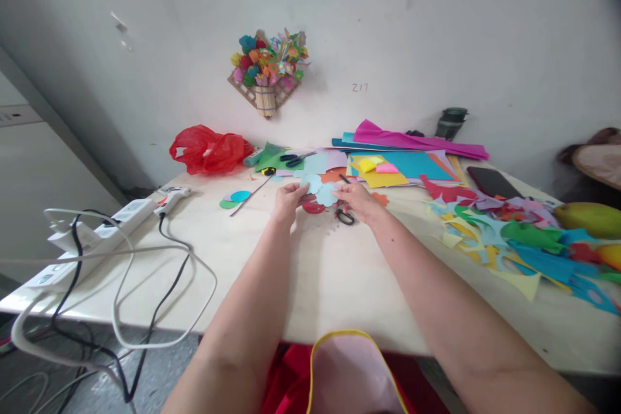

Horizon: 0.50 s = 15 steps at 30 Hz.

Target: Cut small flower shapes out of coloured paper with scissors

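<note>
Above the middle of the table, my left hand (290,200) pinches a light blue paper flower (311,182) by its edge. My right hand (359,200) grips a second light blue paper flower (326,195), which overlaps the first or lies right beside it. Under my right hand, black scissor handles (345,217) show on the table; the rest of that pair is hidden. A red paper piece (313,207) lies just below the flowers. Orange paper (334,175) is behind them, and an orange paper flower (381,199) lies right of my right hand.
Paper scraps (504,233) and a phone (493,182) lie at the right. Coloured sheets (412,167), another pair of scissors (294,160) and a red plastic bag (209,150) are along the wall. Cables surround a power strip (104,233) at left. Paper circles (239,196) lie left of my hands.
</note>
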Tool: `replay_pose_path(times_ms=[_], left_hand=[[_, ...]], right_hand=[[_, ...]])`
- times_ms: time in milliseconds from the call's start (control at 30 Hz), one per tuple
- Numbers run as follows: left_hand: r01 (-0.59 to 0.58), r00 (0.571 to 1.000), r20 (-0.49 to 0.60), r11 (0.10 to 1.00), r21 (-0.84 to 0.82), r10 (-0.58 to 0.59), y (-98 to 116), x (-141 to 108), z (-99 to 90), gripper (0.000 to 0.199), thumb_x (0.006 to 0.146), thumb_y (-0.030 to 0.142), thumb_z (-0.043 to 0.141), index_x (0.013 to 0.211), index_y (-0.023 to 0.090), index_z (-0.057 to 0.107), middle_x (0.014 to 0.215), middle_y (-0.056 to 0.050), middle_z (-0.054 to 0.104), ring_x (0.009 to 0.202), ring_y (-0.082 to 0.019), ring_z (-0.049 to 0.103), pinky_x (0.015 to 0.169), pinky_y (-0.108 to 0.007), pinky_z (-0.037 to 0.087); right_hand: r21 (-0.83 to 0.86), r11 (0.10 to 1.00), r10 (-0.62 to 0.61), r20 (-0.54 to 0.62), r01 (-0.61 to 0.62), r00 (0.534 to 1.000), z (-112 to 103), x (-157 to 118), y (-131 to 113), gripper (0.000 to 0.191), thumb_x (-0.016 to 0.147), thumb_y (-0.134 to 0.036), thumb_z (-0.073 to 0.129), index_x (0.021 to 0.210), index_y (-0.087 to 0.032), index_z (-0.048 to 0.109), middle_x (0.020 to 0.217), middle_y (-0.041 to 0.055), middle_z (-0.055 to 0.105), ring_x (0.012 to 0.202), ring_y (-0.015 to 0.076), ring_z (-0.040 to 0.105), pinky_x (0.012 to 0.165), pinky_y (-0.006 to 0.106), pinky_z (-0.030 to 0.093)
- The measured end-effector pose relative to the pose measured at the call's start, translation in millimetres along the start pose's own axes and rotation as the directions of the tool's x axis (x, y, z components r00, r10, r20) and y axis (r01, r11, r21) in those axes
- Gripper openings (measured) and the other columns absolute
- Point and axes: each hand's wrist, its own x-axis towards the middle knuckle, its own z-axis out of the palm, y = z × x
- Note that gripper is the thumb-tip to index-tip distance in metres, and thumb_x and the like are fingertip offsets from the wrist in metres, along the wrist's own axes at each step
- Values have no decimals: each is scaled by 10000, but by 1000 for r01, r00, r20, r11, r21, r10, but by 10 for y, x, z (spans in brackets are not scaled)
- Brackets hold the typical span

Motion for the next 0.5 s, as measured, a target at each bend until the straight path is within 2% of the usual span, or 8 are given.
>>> replay_pose_path(times_ms=[100, 200, 300, 367, 500], left_hand=[[-26, 998, -51, 1000, -1, 26, 58, 24, -53, 372, 638, 379, 918, 738, 143, 648, 678, -21, 682, 653, -174, 716, 780, -319, 587], [-31, 994, -107, 999, 39, 35, 124, 58, -140, 390, 662, 411, 905, 693, 163, 605, 626, -18, 656, 683, -190, 723, 776, -317, 576], [-43, 982, -174, 987, 153, 70, 165, 114, -262, 389, 638, 397, 909, 627, 171, 592, 557, 6, 605, 617, -152, 669, 706, -274, 542], [-55, 975, -197, 969, 241, 105, 166, 162, -363, 317, 616, 332, 903, 619, 170, 630, 543, 15, 599, 566, -122, 605, 658, -254, 510], [-17, 962, -242, 915, 402, 124, 147, 234, -574, 215, 549, 226, 882, 630, 176, 689, 525, 4, 596, 549, -138, 562, 606, -264, 454]], right_hand=[[7, 1000, 19, -24, -19, 1000, -4, -7, -4, 186, 798, -44, 717, 653, -134, 644, 567, 20, 671, 464, 98, 613, 328, 140, 341], [10, 1000, 28, -54, -27, 998, 4, -9, -1, 204, 814, 1, 672, 661, -131, 647, 558, 15, 665, 455, 96, 607, 327, 143, 329], [5, 1000, 22, -76, -21, 997, 19, -16, 1, 234, 818, 37, 641, 654, -129, 644, 551, 7, 652, 447, 84, 586, 328, 141, 320], [-8, 1000, 13, -88, -13, 996, 32, -15, 5, 237, 807, 53, 642, 658, -132, 644, 538, -6, 634, 430, 75, 559, 326, 141, 318], [-10, 1000, 14, -139, -15, 990, 56, 5, 20, 192, 758, 58, 685, 754, -134, 672, 548, -23, 634, 420, 82, 556, 323, 155, 324]])
